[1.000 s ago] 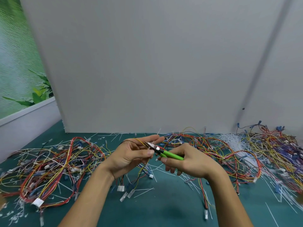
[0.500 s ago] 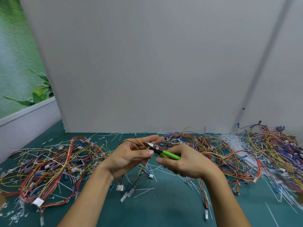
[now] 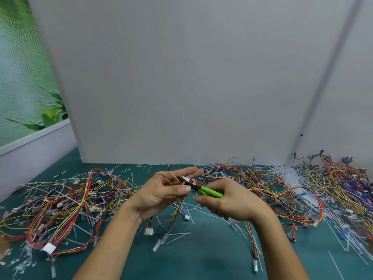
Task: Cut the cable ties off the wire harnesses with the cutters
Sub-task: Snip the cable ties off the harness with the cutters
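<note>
A workbench: green mat strewn with wire harnesses and cut ties, grey partition behind.

Cutters: bright green grips, dark steel head w/ a silver glint. Centre harness: yellow, black, red strands. Mat is solid teal. 9 o'clock pile: mostly red & yellow, bits of blue, white plugs. 3 o'clock pile: red, yellow, plus purple. White cable ties at 2. Wall is plain pale grey. 10 o'clock backdrop: green, rippled, leaf print.
</note>
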A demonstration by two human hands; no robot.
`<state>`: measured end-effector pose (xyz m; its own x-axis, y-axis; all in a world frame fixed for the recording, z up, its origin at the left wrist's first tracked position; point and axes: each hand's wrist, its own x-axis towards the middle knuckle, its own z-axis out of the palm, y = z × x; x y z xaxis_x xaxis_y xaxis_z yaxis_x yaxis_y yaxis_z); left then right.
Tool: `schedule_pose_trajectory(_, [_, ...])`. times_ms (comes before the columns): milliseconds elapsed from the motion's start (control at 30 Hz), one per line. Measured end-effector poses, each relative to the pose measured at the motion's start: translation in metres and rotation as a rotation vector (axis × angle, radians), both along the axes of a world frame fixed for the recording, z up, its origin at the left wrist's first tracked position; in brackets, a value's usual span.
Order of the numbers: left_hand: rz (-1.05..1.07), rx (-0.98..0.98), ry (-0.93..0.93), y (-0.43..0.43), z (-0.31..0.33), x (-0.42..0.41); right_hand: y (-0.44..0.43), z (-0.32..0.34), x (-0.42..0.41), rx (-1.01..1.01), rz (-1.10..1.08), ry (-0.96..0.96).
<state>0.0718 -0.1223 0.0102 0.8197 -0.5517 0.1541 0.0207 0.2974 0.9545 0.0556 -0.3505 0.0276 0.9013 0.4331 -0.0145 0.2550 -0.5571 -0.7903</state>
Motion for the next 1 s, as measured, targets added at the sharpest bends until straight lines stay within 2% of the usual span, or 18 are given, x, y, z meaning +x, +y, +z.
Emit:
schedule_pose_trajectory(333, [-0.017, 0.003, 0.001, 0.0015, -0.0013, 0.0013, 0.0005, 0.001, -0.0004, 0.0, 0.063, -0.018])
schedule_pose_trajectory(633, [0.014, -0.042, 0.006, -0.0007, -0.0022, 0.0025, 0.0045, -0.0063, 0.0035, -0.145, -0.023, -0.131])
schedule_pose_trajectory(833, [0.015, -0.022, -0.006, -0.0035, -0.0004, -0.001, 0.0038, -0.0056, 0.0032, -0.055, 0.002, 0.01])
schedule_pose_trajectory(1000, [0.021, -0.036, 0.026, -0.0046, -0.001, -0.0013, 0.0026, -0.0013, -0.0004, -0.016, 0.065, 0.034])
